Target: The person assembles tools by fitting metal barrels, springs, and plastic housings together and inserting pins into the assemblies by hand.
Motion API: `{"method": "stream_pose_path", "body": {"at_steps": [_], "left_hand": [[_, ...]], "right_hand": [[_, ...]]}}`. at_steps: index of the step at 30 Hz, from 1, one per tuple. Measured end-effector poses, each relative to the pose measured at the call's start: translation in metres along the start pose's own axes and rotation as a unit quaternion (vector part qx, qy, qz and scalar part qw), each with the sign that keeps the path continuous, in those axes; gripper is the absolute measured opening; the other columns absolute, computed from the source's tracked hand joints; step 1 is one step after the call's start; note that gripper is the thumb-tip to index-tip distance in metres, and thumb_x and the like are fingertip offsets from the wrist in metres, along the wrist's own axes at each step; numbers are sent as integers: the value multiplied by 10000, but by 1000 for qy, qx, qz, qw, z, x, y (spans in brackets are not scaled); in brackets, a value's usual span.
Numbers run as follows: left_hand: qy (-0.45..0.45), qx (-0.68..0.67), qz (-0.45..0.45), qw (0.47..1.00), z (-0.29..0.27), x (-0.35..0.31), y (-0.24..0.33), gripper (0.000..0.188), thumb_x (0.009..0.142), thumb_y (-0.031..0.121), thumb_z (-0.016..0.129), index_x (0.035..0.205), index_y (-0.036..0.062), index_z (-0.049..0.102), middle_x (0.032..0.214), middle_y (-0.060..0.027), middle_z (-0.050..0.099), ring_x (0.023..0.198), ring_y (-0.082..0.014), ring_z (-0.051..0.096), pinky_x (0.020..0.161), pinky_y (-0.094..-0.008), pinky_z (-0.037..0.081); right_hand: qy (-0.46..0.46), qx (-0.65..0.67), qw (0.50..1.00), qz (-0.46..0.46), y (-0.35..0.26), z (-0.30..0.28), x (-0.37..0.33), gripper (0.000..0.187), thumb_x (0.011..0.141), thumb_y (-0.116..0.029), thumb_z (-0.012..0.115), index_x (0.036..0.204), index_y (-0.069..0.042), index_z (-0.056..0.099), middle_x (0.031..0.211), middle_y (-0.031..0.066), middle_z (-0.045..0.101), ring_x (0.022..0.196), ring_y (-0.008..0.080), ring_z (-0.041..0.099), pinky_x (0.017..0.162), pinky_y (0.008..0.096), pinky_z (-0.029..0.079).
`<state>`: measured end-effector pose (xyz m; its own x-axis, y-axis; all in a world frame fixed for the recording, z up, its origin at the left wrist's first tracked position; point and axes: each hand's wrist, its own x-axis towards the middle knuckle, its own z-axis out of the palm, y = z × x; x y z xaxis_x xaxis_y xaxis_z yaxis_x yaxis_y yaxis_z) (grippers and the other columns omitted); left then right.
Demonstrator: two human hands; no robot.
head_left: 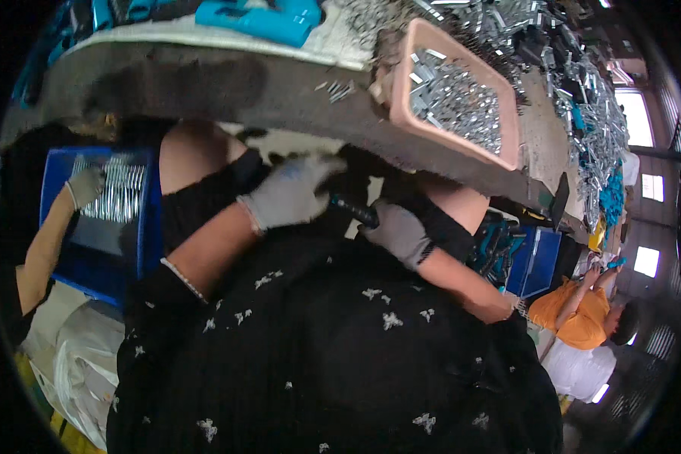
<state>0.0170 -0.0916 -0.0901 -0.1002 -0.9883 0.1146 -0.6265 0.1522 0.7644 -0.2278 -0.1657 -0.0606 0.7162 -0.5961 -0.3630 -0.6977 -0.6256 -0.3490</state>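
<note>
Both my hands wear light grey work gloves, over my lap. My right hand (399, 233) is closed round a dark, rounded tool handle (354, 210) with a hint of teal, its far end pointing toward my left hand. What the dark piece belongs to is hard to make out against the black clothing. My left hand (289, 193) is just left of that end, with its fingers smeared by motion; whether it grips anything does not show. Beyond, on the bench edge (227, 87), lie a few small metal pins (336, 91).
A pink tray (402, 106) of small shiny metal parts sits on the bench, with metal heaps behind. Teal tool housings (261, 19) lie at the far left. Another person's gloved hand (87, 187) reaches into a blue crate (150, 227). A person in orange (575, 310) sits right.
</note>
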Motion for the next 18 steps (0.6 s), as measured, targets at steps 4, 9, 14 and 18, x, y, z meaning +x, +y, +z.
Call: {"method": "stream_pose_path", "body": {"at_steps": [4, 9, 14, 18], "left_hand": [[-231, 151, -34, 961, 60, 16, 0, 339, 811, 201, 612, 1081, 5, 669, 993, -240, 672, 884, -381, 681, 767, -473, 546], [-279, 158, -42, 946, 85, 41, -14, 257, 816, 210, 567, 864, 18, 730, 816, -194, 700, 761, -367, 699, 667, -481, 554], [-311, 313, 5, 897, 72, 67, -3, 317, 859, 266, 553, 1007, 57, 739, 1266, -171, 620, 1248, -374, 535, 988, -529, 439], [-198, 218, 41, 955, 146, 22, -90, 324, 859, 279, 576, 966, 11, 724, 993, -200, 704, 906, -366, 691, 730, -458, 546]], "right_hand": [[-89, -56, 994, 2, -5, 11, 32, 355, 792, -289, 692, 1006, -6, 659, 892, 225, 692, 874, 385, 678, 779, 473, 536], [-272, -101, 956, 49, -24, 18, 68, 309, 830, -203, 569, 1048, -47, 723, 1105, 205, 697, 1049, 339, 675, 844, 432, 544], [-126, -146, 980, -55, 18, 51, 80, 309, 830, -237, 610, 1041, -42, 723, 1065, 195, 708, 1022, 302, 684, 829, 421, 536], [-128, -28, 991, -14, 0, 32, 65, 357, 807, -335, 652, 1036, -74, 738, 992, 176, 714, 918, 295, 686, 795, 411, 524]]}}
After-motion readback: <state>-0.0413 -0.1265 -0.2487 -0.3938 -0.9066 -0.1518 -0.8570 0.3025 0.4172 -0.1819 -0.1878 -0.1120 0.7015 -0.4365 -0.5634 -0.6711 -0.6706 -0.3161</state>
